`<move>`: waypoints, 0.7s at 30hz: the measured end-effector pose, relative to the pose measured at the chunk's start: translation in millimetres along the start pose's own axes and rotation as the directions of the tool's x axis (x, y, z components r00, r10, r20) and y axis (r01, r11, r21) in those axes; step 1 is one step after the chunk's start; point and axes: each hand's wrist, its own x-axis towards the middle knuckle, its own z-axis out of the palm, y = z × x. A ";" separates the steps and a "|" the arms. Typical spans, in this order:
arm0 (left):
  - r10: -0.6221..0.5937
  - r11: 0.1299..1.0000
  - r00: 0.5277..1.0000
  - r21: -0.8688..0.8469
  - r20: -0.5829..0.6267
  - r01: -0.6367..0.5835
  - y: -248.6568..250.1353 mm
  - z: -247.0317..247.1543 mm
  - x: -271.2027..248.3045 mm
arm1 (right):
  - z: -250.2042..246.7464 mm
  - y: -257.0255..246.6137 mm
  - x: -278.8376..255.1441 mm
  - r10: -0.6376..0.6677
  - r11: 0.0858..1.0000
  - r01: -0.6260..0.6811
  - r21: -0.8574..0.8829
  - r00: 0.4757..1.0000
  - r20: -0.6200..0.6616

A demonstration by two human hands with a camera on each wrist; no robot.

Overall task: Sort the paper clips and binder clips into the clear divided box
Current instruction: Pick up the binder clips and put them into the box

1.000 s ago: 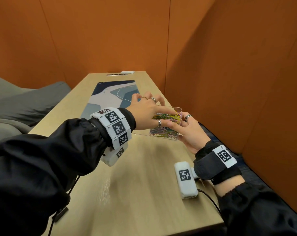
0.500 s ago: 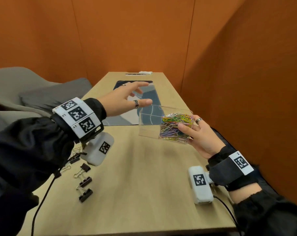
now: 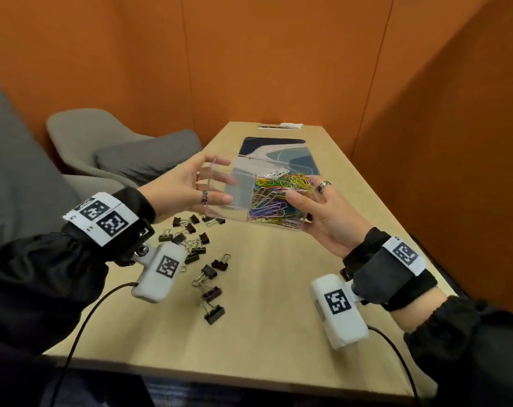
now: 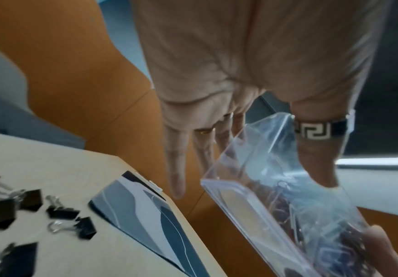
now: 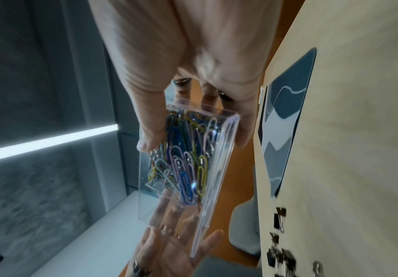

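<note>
The clear divided box (image 3: 237,195) hangs tilted above the table, held at both ends. Its right compartment is packed with coloured paper clips (image 3: 278,195); the left compartment is bare. My right hand (image 3: 306,190) grips the full end, thumb on the near wall and fingers behind. My left hand (image 3: 220,180) holds the empty end between thumb and nearly straight fingers. The left wrist view shows the ringed thumb pressed on the box (image 4: 252,178). The right wrist view looks along the box (image 5: 219,168) at the paper clips (image 5: 188,159). Several black binder clips (image 3: 196,245) lie scattered on the table under my left wrist.
The wooden table (image 3: 264,304) runs along an orange wall on the right. A blue and white desk mat (image 3: 278,151) lies beyond the box, a small white object (image 3: 292,125) at the far end. Grey chairs (image 3: 102,136) stand to the left.
Half a second ago my left hand was off the box, open in the air. It has come back and taken the box's empty end. The right hand has kept its hold.
</note>
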 end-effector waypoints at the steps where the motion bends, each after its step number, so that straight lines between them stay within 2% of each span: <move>1: 0.001 0.999 1.000 -0.048 -0.018 -0.002 -3.0 -4.3 -2.7 | 7.8 1.5 3.8 0.008 1.000 -0.008 -0.005 1.000 0.008; 5: 0.069 0.980 0.992 -0.179 -0.103 -0.087 -17.2 -21.4 -14.4 | 36.9 5.6 18.7 0.033 0.999 -0.031 -0.038 0.998 0.048; 11: 0.125 0.942 0.954 -0.269 -0.274 -0.201 -37.8 -43.0 -32.1 | 67.6 12.9 48.8 0.092 0.994 -0.084 -0.075 0.990 0.111; 13: 0.125 0.935 0.938 -0.278 -0.322 -0.220 -44.9 -50.1 -36.7 | 72.7 15.5 59.9 0.130 0.985 -0.112 -0.134 0.982 0.136; 15: 0.126 0.932 0.919 -0.274 -0.374 -0.239 -50.8 -58.3 -39.3 | 73.4 19.6 70.1 0.222 0.949 -0.178 -0.261 0.964 0.147; 16: 0.126 0.930 0.904 -0.268 -0.409 -0.251 -53.6 -62.9 -39.6 | 73.1 22.2 73.8 0.280 0.906 -0.216 -0.364 0.951 0.133; 18: 0.124 0.928 0.858 -0.248 -0.499 -0.278 -59.0 -73.2 -39.3 | 75.2 28.5 77.2 0.373 0.751 -0.232 -0.618 0.922 0.107; 19: 0.128 0.927 0.832 -0.234 -0.539 -0.294 -61.6 -78.3 -39.5 | 78.1 32.7 78.0 0.394 0.645 -0.181 -0.743 0.911 0.120; 21: 0.139 0.933 0.796 -0.192 -0.590 -0.306 -65.8 -87.8 -40.1 | 87.0 41.8 79.1 0.404 0.415 0.049 -0.909 0.885 0.232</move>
